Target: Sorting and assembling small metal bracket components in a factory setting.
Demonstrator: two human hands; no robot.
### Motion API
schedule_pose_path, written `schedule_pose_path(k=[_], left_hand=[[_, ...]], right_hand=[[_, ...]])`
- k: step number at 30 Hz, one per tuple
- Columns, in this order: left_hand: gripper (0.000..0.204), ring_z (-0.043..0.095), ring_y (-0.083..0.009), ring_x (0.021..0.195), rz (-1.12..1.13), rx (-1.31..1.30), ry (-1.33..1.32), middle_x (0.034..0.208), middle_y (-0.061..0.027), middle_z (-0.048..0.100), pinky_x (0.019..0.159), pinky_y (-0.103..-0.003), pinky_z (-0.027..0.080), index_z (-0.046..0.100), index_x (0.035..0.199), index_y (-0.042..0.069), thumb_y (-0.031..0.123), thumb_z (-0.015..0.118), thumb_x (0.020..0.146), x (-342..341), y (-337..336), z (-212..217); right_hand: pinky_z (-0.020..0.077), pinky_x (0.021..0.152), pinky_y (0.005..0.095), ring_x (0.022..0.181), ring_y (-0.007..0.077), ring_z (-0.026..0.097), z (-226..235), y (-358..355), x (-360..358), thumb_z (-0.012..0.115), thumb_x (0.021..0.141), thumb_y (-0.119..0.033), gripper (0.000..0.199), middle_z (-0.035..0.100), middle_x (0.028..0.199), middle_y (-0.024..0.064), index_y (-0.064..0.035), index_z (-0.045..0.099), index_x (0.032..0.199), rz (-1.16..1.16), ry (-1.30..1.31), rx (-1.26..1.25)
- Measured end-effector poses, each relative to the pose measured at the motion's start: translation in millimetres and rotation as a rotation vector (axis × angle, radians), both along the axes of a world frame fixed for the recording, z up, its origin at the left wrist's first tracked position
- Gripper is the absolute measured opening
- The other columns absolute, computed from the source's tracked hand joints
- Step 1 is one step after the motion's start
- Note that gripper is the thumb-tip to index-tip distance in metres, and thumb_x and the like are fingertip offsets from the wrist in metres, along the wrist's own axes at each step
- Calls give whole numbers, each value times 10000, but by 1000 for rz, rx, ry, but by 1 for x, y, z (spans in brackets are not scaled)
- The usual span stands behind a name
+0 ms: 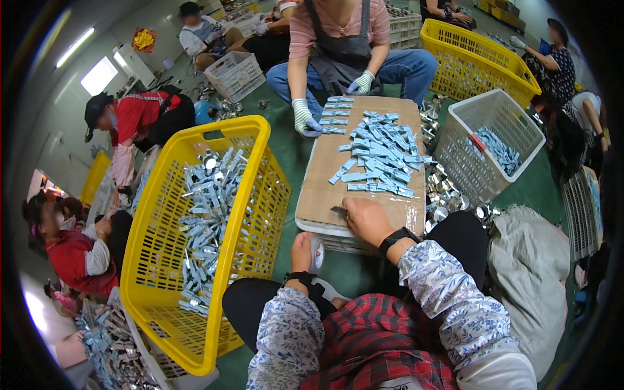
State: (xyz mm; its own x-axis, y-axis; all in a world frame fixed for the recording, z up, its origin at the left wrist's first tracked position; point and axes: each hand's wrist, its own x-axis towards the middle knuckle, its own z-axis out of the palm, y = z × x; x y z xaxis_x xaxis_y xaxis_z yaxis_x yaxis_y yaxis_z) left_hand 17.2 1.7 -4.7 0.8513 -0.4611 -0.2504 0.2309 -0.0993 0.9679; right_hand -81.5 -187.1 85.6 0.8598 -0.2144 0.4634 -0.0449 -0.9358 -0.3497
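Note:
My right hand (369,220) rests closed at the near edge of a cardboard-topped work surface (323,181). By its fingertips lies a small dark flat piece (339,211); whether it is gripped I cannot make out. A loose pile of light-blue elongated pieces (383,153) covers the middle and right of the cardboard, just beyond that hand. Low beside the surface's near left corner is my left hand (301,252), seen edge-on with its fingers mostly hidden. Across from me, a person's gloved hand (305,119) touches a column of blue pieces (335,121) at the far left.
A big yellow basket (270,188) of blue and silvery parts stands to my left. At right are a white crate (484,159) with blue pieces, scattered round metal parts (448,195) and a grey sack (530,279). Another yellow basket (478,58) and several seated workers are around.

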Motion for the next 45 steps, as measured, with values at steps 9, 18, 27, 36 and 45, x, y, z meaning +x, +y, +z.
schedule_pose_path(k=[9, 18, 27, 36, 45], left_hand=[[234, 559, -145, 650, 14, 92, -40, 840, -66, 563, 473, -252, 477, 527, 968, 33, 195, 380, 887, 6, 0, -3], [197, 539, -119, 579, 15, 108, -49, 752, -42, 565, 471, -235, 452, 529, 923, 38, 175, 390, 893, -1, 3, 5], [199, 552, -145, 593, -10, 61, -69, 778, -67, 562, 465, -263, 480, 535, 949, 33, 135, 382, 871, 3, 4, -1], [183, 537, -142, 540, 2, 31, 29, 776, -76, 578, 477, -249, 471, 511, 943, 54, 139, 372, 861, 0, 4, 7], [194, 533, -118, 561, 1, 17, 9, 759, -53, 577, 467, -237, 447, 520, 974, 45, 210, 490, 875, 3, 5, -1]], right_hand=[[267, 992, 453, 1150, 250, 432, 14, -22, 49, 450, 775, -127, 271, 509, 1177, 106, -66, 572, 1010, 83, -114, -319], [306, 951, 434, 1021, 226, 502, -4, -39, 53, 452, 770, -136, 193, 576, 937, 81, -69, 592, 886, 12, 23, -348], [297, 956, 426, 1077, 247, 470, 2, -44, 30, 455, 766, -125, 183, 563, 969, 102, -60, 597, 861, -24, -53, -352], [456, 576, 393, 660, 300, 564, 29, 6, -6, 526, 691, -86, 70, 543, 686, 124, -48, 516, 750, 14, -56, 10], [452, 539, 395, 618, 297, 561, -10, 10, -18, 553, 683, -110, 81, 532, 675, 119, -64, 499, 722, -195, -22, 38]])
